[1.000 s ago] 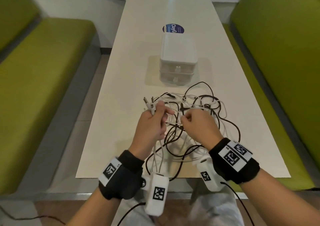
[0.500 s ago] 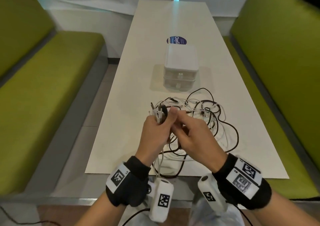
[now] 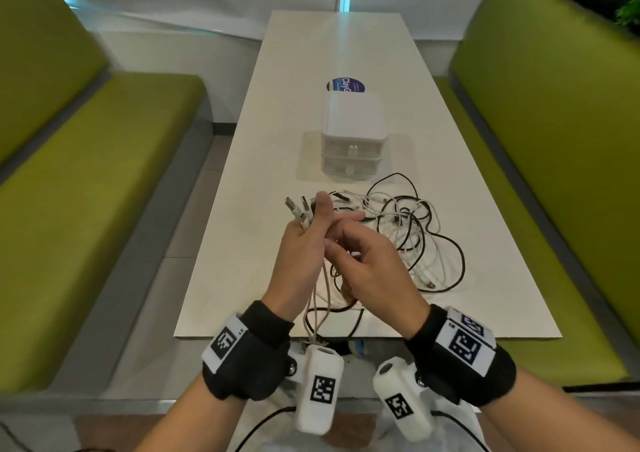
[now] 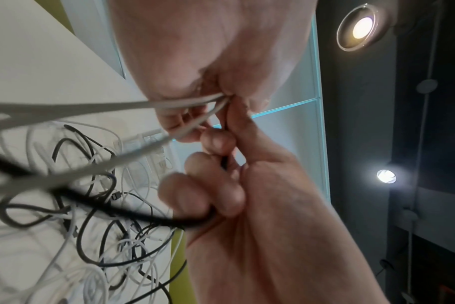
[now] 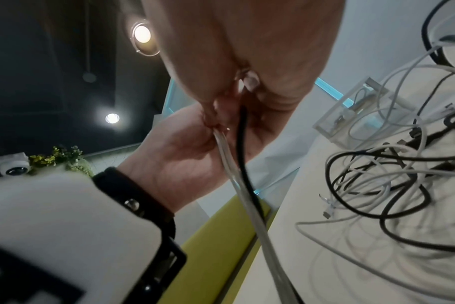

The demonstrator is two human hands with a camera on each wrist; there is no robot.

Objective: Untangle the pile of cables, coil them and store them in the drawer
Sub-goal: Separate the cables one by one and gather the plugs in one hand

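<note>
A tangled pile of black and white cables point(image 3: 412, 233) lies on the white table point(image 3: 485, 261), in front of a small white two-drawer box point(image 3: 352, 129) whose drawers look closed. My left hand point(image 3: 310, 224), raised over the near part of the table, grips a bundle of cable ends, with several USB plugs point(image 3: 297, 209) sticking up past the thumb. White cables point(image 4: 143, 105) run out of that fist. My right hand point(image 3: 349, 243) sits right against it, fingers curled round a black cable point(image 4: 148, 218) that trails down to the pile point(image 5: 392, 185).
Green upholstered benches point(image 3: 86, 192) point(image 3: 554, 140) run along both sides of the table. A round blue sticker point(image 3: 345, 86) lies behind the drawer box. Some cables hang over the table's near edge point(image 3: 346, 337) toward my lap.
My right hand left the pile and came over to the left hand, bringing a black cable end into the bundle. Both hands have risen slightly above the table.
</note>
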